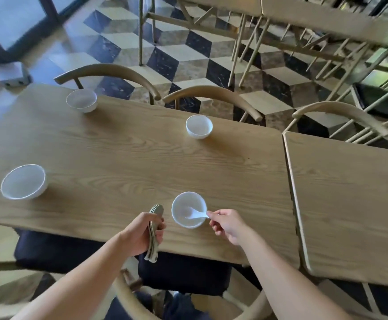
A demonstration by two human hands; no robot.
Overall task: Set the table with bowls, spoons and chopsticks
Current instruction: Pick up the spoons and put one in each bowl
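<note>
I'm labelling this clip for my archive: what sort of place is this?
Probably a restaurant or café dining room: matching wooden tables pushed end to end, many identical curved-back chairs, and a patterned tile floor.

Restaurant; rows of tables (142, 153), chairs (110, 72)

Both bare forearms reach over the near edge of the pale wooden table (119, 158), the left hand (140, 234) curled round a stack of grey-green ceramic spoons (157, 211), the right hand (227, 225) pinching the handle end of a small white spoon (195, 214) between thumb and forefinger.
</note>
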